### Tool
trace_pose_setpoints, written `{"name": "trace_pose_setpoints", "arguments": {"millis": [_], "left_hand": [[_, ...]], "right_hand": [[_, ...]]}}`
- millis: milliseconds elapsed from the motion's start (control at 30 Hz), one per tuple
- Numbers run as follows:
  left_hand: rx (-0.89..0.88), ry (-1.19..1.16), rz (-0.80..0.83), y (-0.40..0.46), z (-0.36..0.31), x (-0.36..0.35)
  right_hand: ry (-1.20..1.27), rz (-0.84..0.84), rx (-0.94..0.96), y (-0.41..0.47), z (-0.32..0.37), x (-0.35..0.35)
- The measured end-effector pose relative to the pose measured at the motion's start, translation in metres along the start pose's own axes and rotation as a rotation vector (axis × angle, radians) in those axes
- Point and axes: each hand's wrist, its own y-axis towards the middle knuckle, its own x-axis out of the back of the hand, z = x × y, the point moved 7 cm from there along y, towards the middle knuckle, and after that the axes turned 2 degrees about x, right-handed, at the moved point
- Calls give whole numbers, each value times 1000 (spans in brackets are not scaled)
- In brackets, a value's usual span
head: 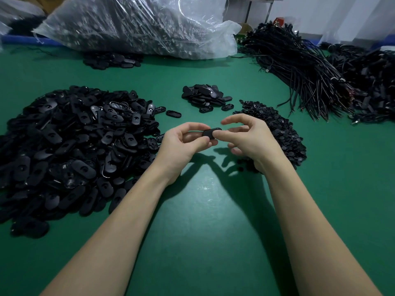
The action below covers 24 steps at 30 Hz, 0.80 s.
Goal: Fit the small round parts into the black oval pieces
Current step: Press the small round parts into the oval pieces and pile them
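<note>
Black plastic oval piece [212, 133] held between both hands above the green mat [205, 221].
Left hand [183, 144] pinches its end; right hand [245, 137] presses fingertips on it, apparently seating a round part. Likely light, stiff and smooth, so hold by the edges. Small round parts [277, 129] heaped just right.

Matt black plastic oval pieces [70, 144], smooth green table mat [203, 210], crinkly clear plastic bag [136, 24].
</note>
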Motion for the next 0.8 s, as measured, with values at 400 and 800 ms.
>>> {"name": "trace_pose_setpoints", "arguments": {"millis": [400, 800], "left_hand": [[37, -42, 12, 4, 4, 3], [-35, 113, 20, 2, 0, 0]], "right_hand": [[171, 208, -4, -4, 2, -7], [-62, 96, 48, -6, 7, -5]]}}
